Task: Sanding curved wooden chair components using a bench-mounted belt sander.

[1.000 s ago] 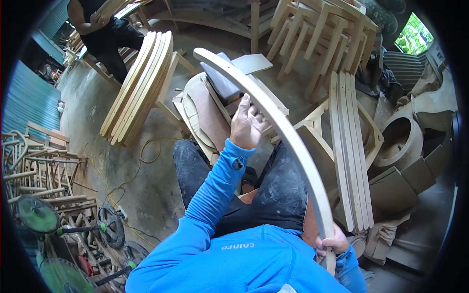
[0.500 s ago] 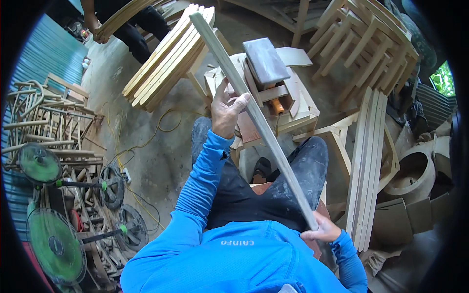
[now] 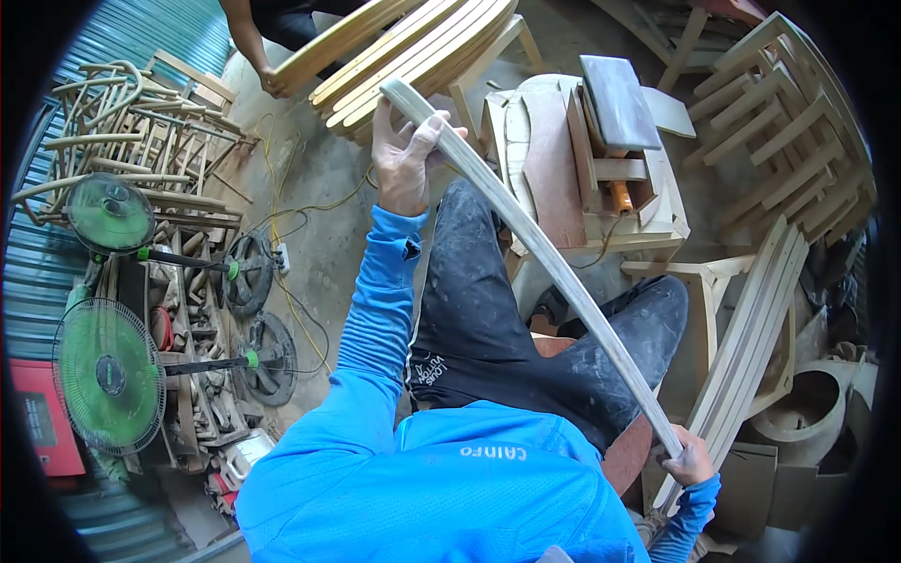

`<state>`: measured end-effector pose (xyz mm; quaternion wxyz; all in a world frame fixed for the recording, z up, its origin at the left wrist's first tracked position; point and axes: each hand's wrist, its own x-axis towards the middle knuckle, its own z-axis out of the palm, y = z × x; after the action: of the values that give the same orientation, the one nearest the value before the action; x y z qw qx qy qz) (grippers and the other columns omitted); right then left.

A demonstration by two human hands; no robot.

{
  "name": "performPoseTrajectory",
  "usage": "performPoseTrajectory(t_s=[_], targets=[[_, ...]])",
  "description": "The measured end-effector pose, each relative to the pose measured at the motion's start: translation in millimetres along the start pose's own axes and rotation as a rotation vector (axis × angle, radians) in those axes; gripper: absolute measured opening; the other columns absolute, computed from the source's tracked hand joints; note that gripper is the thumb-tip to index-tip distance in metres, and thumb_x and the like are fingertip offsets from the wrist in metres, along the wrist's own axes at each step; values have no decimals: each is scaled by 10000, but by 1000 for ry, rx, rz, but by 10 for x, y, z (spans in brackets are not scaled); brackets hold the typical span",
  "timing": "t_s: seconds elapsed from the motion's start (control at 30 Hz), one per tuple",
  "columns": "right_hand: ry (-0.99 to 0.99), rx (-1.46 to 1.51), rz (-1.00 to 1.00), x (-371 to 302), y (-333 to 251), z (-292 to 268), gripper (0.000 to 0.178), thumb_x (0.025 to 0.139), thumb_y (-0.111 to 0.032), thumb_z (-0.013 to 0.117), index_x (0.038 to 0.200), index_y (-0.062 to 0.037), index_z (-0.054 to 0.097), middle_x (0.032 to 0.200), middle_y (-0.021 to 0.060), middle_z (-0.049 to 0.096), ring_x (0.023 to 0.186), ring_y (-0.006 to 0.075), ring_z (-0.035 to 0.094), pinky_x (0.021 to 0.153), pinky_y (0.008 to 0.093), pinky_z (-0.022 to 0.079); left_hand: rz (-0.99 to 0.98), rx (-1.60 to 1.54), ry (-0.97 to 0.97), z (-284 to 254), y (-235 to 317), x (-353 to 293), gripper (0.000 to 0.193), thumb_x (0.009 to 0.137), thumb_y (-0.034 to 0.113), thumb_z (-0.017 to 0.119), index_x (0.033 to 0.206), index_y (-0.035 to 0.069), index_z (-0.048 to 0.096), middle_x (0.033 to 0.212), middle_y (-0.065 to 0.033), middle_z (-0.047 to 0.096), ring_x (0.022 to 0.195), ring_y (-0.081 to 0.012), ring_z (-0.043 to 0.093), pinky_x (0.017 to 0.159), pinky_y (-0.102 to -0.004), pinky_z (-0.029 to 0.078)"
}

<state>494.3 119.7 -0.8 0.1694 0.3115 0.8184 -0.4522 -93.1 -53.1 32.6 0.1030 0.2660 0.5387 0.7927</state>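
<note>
A long, slightly curved wooden slat (image 3: 544, 249) lies slantwise across my lap, held in both hands. Its far end is in my left hand (image 3: 404, 164), with thumb and fingers around the edges near the tip. At the near right end, my right hand (image 3: 692, 460) grips the slat beside a stack of pale wooden slats (image 3: 746, 352). Beyond my knees, a grey flat-faced tool (image 3: 619, 103) with an orange part (image 3: 620, 197) is set on a low wooden stand (image 3: 648, 242). A curved reddish-brown board (image 3: 554, 174) leans against that stand.
Another person's hand (image 3: 272, 83) holds a curved board by the far slat stack (image 3: 432, 56). Fans (image 3: 108, 375) and piled chair frames (image 3: 141, 131) stand left. A yellow cord (image 3: 272, 178) runs over the floor. Slatted frames (image 3: 788, 131) are at far right.
The view has turned left. The slat's curve now shows more plainly. My right hand has moved right with its end; my left hand still holds the far end.
</note>
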Motion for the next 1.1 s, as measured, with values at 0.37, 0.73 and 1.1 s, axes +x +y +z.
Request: performPoseTrajectory(t_s=[0.37,0.73,1.1], targets=[[18,-56,34,66,-31,-127,555,694,-26,710,1248,-51,678,1149,191,717,1068,397,694,938,402,542,-80,-67,57,-306,-175,-23,720,1040,286,573,1624,136,179,1162,-243,639,1008,-337,737,816,-511,684],[200,-231,104,219,-168,-224,447,729,-17,675,1171,-77,704,988,229,712,961,462,673,844,468,541,-141,-64,172,-509,-372,-23,560,1046,380,578,1482,130,332,1079,-234,674,905,-376,755,772,-507,678],[194,-276,155,320,-182,-168,431,729,-24,676,1150,-106,717,989,225,709,972,457,674,846,472,540,-204,-129,175,-535,-431,-147,651,1012,207,577,1561,171,229,1151,-273,669,939,-417,747,846,-561,648]])
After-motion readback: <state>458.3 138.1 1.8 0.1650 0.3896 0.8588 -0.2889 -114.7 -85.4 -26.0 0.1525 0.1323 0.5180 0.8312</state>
